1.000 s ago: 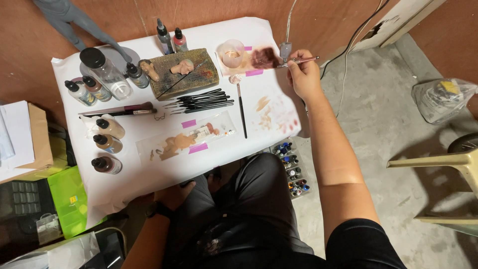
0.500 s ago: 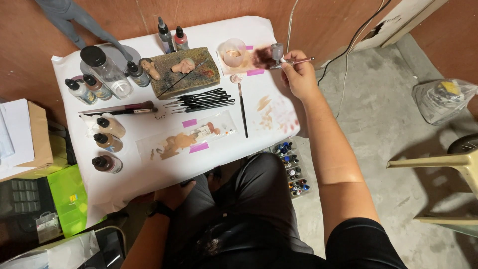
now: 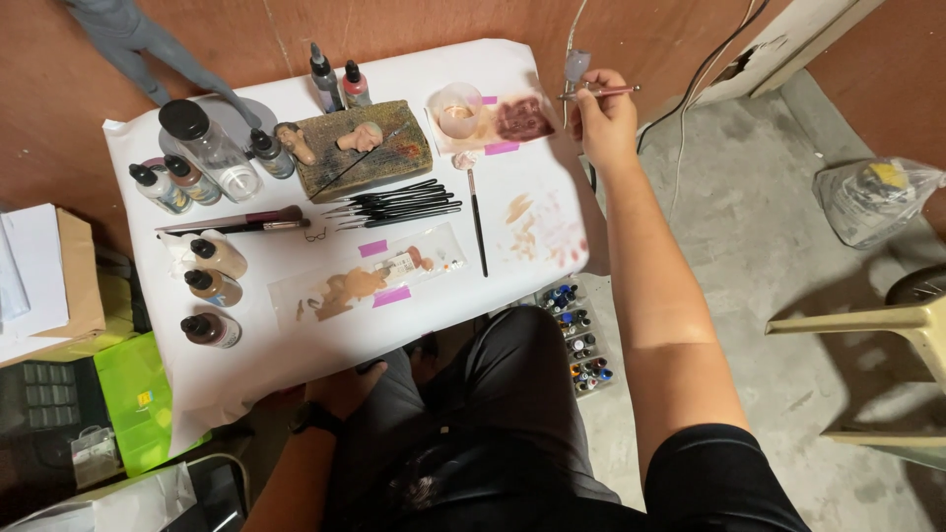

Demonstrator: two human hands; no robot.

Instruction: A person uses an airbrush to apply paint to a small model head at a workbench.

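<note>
My right hand (image 3: pixel 603 120) grips an airbrush (image 3: pixel 581 84) at the far right corner of the white paper-covered table (image 3: pixel 296 355), its hose running up and away. Just left of it lie a stained paint palette sheet (image 3: pixel 520 118) and a small clear cup (image 3: pixel 459 106). My left hand (image 3: pixel 340 389) rests by my lap at the table's near edge, with a dark watch on the wrist; whether its fingers hold anything is hidden. A row of black brushes (image 3: pixel 399 202) lies mid-table beside a block (image 3: pixel 367 148) carrying small figure parts.
Paint bottles (image 3: pixel 212 286) stand along the table's left side, more bottles (image 3: pixel 335 84) at the back. A grey figure (image 3: pixel 148 44) leans at the far left. A tray of small paints (image 3: pixel 581 340) sits on the floor by my knee. A chair (image 3: pixel 867 325) and a plastic bag (image 3: pixel 872 197) are to the right.
My right hand has lifted the airbrush slightly up and to the right, away from the stained palette sheet. The left hand has stayed put.
</note>
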